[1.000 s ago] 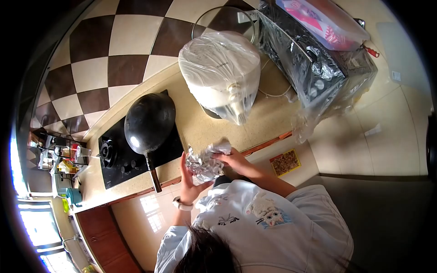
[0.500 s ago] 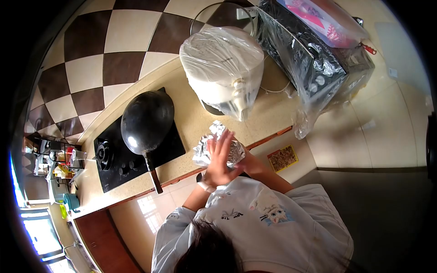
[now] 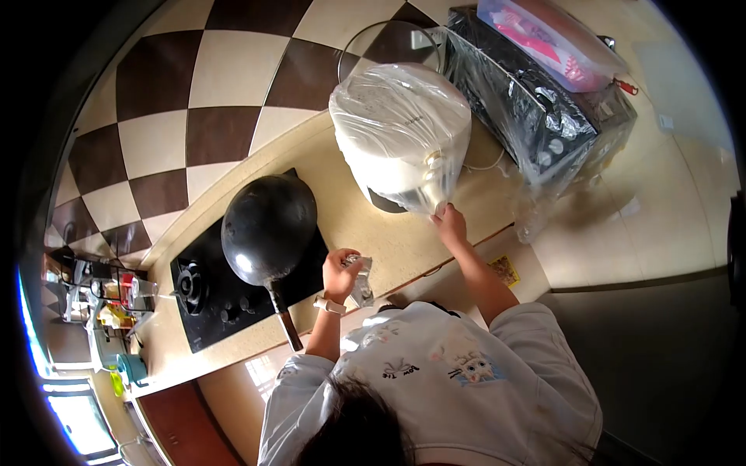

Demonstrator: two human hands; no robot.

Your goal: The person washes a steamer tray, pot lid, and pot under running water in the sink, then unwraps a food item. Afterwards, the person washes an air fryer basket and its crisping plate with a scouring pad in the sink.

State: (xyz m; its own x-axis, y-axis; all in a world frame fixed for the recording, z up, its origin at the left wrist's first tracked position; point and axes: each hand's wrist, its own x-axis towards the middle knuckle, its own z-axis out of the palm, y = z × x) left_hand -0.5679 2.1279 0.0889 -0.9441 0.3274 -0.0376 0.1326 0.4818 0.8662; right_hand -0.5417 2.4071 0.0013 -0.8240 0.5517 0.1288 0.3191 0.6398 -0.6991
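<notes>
My left hand (image 3: 340, 275), with a pale band on its wrist, is closed around a crumpled piece of aluminium foil (image 3: 362, 286) near the counter's front edge. To the right, my right hand (image 3: 451, 226) pinches the lower edge of a clear plastic cover (image 3: 432, 186). That cover drapes over a white rounded appliance (image 3: 388, 128), which looks like a rice cooker, standing on the counter. Part of the foil is hidden by my left fingers.
A black wok (image 3: 268, 225) rests upside down on the black gas stove (image 3: 214, 311), its handle (image 3: 286, 317) jutting past the counter front. A glass lid (image 3: 369, 39) leans behind the appliance. A plastic-wrapped black oven (image 3: 521, 101) carries a pink-patterned container (image 3: 548, 46).
My hands have come apart. My left hand has moved left with the foil, now more compact; my right hand has reached forward and taken hold of the plastic cover's edge.
</notes>
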